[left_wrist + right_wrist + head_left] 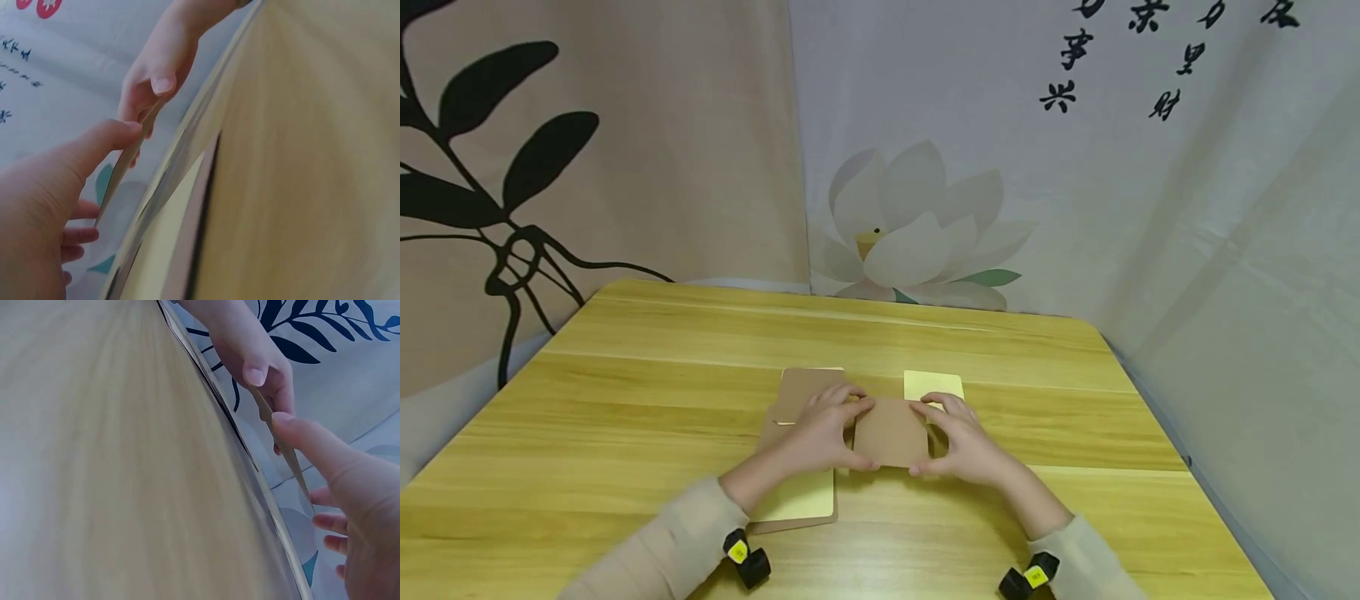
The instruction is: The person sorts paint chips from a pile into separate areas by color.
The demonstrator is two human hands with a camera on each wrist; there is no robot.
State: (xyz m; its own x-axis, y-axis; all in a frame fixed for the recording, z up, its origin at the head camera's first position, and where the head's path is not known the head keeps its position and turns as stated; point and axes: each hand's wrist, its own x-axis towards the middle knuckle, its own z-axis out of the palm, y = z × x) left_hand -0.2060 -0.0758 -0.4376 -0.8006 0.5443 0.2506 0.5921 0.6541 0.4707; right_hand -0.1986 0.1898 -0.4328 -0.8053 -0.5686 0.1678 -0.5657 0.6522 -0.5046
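Observation:
Both hands hold a small, thin brown kraft-paper piece (891,433) above the table, one at each side. My left hand (829,429) pinches its left edge between thumb and fingers. On the opposite edge, my right hand (958,442) pinches it the same way. From the wrist views the brown piece (119,172) appears nearly edge-on and tilted. Under and beside the left hand lie a brown cover (805,390) and a larger yellow sheet or pad (799,497) with brown backing, partly hidden by the forearm. Just beyond the right hand's fingers is a yellow square pad (932,384).
The wooden table (1037,367) extends around the hands on all sides. Behind it hang a beige curtain (700,150) with dark leaves and a pale cloth (1120,208) with a lotus and dark characters.

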